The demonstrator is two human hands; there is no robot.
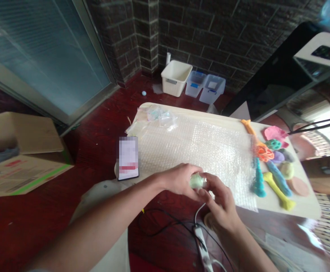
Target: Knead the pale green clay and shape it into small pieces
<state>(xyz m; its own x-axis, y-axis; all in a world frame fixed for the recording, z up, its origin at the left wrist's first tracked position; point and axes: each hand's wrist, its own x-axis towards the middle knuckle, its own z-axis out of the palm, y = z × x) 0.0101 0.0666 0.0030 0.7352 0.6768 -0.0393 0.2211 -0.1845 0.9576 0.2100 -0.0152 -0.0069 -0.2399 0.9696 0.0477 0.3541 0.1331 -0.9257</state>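
L forearm (105, 219) & R forearm (245, 238), nearest camera, run up fr. near L & near R to desk's (309, 206) near edge. L hand (179, 180): fingers part-curled round small green item (195, 181) (type unclear), holding its L end. R hand (221, 196): fingers bent, thumb & index nearly together on item's R end, whitish part showing btwn. Item thus sits btwn both hands, approx. mid-scene; height above desk can't be told.

Desk, L to mid.: bubble wrap (176, 145); clear bag (165, 118) at far L; phone (128, 156) w/ pixelated screen at L edge. Desk, R end: coloured pcs, incl. orange pc (264, 153), pink pc (276, 135), teal pc (258, 181), blue pc (279, 178), yellow pc (280, 191).

Floor (94, 128), far side, by brick wall (199, 34): white bin (173, 87), 2 clear tubs (208, 97) to its R, blue ball (144, 93) to its L. L side: open box (37, 172). Near, below hands: power strip (202, 247).
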